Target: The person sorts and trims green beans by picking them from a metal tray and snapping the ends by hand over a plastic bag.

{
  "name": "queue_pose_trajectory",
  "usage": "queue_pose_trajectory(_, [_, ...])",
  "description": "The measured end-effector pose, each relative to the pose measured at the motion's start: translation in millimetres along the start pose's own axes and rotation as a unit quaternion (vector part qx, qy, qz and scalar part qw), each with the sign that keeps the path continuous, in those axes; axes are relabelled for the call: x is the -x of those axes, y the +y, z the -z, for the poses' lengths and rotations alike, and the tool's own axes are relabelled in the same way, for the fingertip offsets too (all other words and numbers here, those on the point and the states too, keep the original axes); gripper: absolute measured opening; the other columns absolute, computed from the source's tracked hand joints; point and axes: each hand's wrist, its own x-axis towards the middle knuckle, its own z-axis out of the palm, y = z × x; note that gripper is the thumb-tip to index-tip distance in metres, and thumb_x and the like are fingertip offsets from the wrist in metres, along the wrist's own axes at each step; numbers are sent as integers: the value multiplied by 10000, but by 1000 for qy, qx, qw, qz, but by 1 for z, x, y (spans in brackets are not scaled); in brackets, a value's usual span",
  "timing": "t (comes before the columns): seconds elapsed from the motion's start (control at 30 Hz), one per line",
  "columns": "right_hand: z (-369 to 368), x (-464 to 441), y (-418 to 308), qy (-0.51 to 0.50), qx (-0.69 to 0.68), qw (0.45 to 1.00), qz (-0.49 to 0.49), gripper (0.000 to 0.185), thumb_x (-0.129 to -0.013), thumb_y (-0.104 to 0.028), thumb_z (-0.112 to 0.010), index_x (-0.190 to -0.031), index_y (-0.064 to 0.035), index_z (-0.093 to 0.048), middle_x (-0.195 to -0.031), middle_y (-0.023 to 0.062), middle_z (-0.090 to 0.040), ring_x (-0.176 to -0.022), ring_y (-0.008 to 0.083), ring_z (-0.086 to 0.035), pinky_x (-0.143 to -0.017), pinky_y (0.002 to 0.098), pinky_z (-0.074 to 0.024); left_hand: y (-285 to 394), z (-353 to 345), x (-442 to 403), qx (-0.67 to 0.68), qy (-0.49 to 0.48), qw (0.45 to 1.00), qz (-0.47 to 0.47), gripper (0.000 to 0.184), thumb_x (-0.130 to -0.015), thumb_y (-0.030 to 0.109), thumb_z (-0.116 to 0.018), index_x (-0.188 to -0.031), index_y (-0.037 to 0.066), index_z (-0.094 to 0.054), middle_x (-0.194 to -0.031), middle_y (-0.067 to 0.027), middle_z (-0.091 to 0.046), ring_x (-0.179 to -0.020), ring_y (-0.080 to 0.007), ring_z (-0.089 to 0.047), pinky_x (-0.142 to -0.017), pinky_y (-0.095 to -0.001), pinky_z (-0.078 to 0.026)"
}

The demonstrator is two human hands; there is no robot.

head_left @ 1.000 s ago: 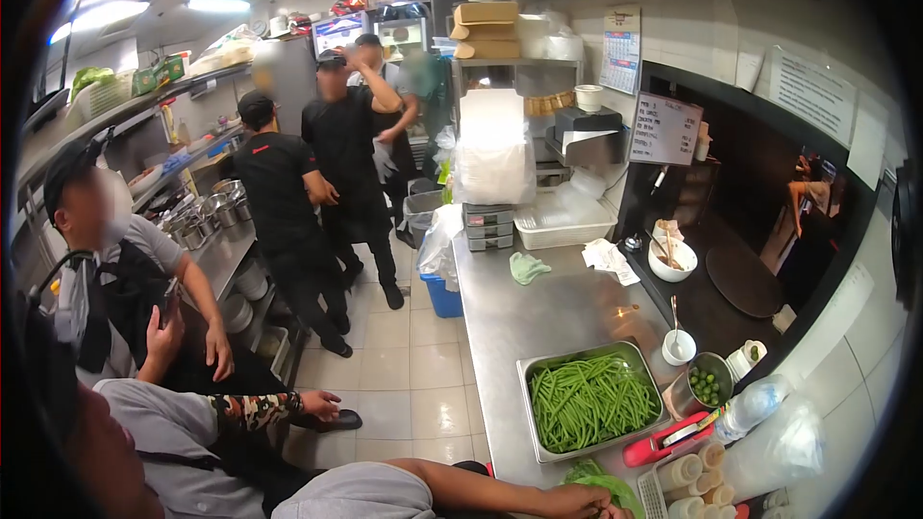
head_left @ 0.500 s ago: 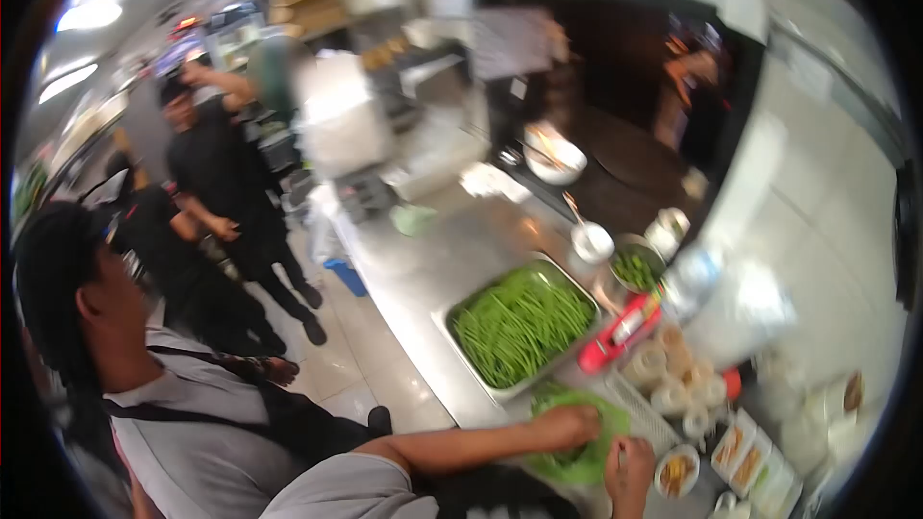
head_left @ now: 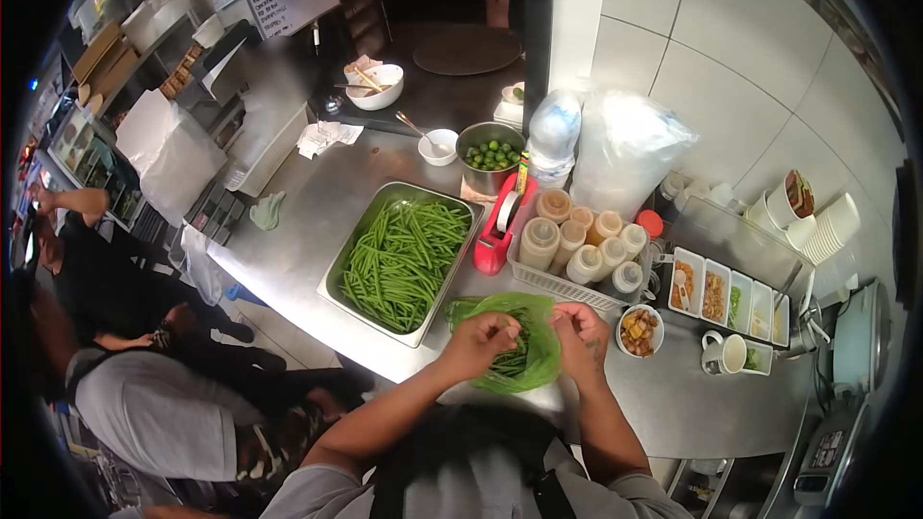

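A green plastic bag [head_left: 535,377] with green beans [head_left: 514,358] inside sits at the counter's front edge, its mouth facing up. My left hand [head_left: 478,344] is closed over the left side of the bag's mouth, fingertips pinched together; what they hold, if anything, is too small to make out. At the bag's right rim, my right hand [head_left: 579,338] is closed, with thumb and fingers pinching the plastic. Just beyond, to the left, lies a steel tray [head_left: 332,286] heaped with long green beans [head_left: 402,259].
Behind the bag stand a red tape dispenser [head_left: 490,248] and a basket [head_left: 558,285] of squeeze bottles. A pot [head_left: 465,171] of small green fruits is farther back. On the right are a food bowl [head_left: 639,331], a mug [head_left: 723,354] and topping containers [head_left: 713,294]. A co-worker [head_left: 159,408] stands left.
My view has swung right and down, bringing the bag and both hands nearer the middle. My right hand, a raised fist before, now pinches at the bag's rim.
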Motion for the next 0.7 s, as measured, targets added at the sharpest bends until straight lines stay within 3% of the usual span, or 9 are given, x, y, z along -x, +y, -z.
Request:
queue_pose_trajectory(0.07, [0,-2,-1,-101,-119,985,-73,149,-900,-87,-634,-999,22,-655,-829,41,-676,-708,99,-618,-658,231,-494,10,9,-1,47,-1,999,14,165,-972,126,-577,-1054,-14,-611,-880,-89,-654,-801,-165,-666,-751,-287,-542])
queue_pose_trajectory(0.1, [1,0,3,-101,-119,985,-73,149,-900,-87,-634,-999,22,-655,-829,41,-676,-708,99,-618,-658,231,-494,16,14,-1,93,-1,995,27,185,-985,144,-563,-1053,-23,-606,-927,-90,-664,-833,-149,-666,-773,-287,-553])
queue_pose_trajectory(0.17, [0,5,13,-193,-105,963,-155,168,-919,-107,-622,-1033,12,-650,-845,63,-686,-727,113,-636,-666,235,-497,15,20,0,116,3,993,18,187,-987,140,-557,-1068,-22,-603,-884,-81,-657,-829,-165,-674,-780,-299,-554])
queue_pose_trajectory(0.37, [-4,15,16,-229,-247,910,-242,190,-934,-138,-623,-1048,12,-648,-858,93,-697,-737,143,-655,-663,253,-507,11,24,5,133,31,991,-9,190,-991,135,-548,-1086,-23,-595,-829,-71,-645,-831,-197,-683,-789,-320,-555])
queue_pose_trajectory(0.6, [-8,22,16,-260,-248,893,-269,170,-922,-121,-628,-1031,8,-649,-841,97,-693,-721,154,-651,-653,262,-501,9,27,12,120,29,992,-21,186,-993,133,-546,-1096,-17,-584,-875,-91,-669,-857,-189,-684,-803,-312,-548])
queue_pose_trajectory(0.7, [-11,24,19,-225,-258,900,-270,132,-907,-114,-628,-965,3,-644,-794,83,-672,-681,140,-622,-635,253,-484,6,27,15,127,16,991,-38,180,-996,126,-538,-1095,-17,-585,-903,-98,-678,-867,-178,-683,-808,-302,-542])
